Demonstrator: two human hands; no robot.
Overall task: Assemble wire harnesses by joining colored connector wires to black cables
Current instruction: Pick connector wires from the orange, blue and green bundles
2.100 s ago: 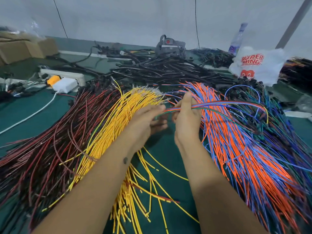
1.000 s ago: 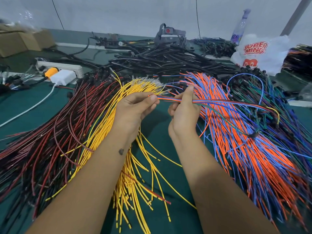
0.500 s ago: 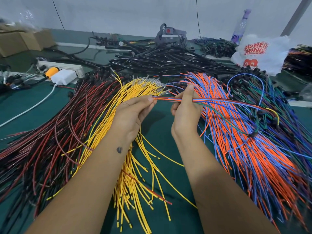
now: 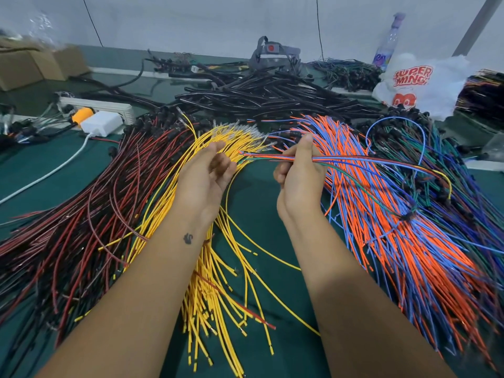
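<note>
Orange, blue, green and red strands make up the mixed wire bundle [image 4: 354, 160], which runs out to the right over the orange and blue wire pile [image 4: 403, 241]. The right hand [image 4: 298, 175] has its grip curled round that bundle near its left ends, thumb lying along the top. The left hand [image 4: 207, 175] is just beside those ends, palm turned up, grip loose with fingers relaxed and holding nothing, above the yellow wires [image 4: 218, 282]. Red and dark wires [image 4: 68, 236] fan across the left of the green bench [image 4: 259, 219]. Black cables [image 4: 261, 99] lie heaped at the far side, near a white plastic bag [image 4: 420, 83] at far right and a power strip [image 4: 95, 109] at far left.
</note>
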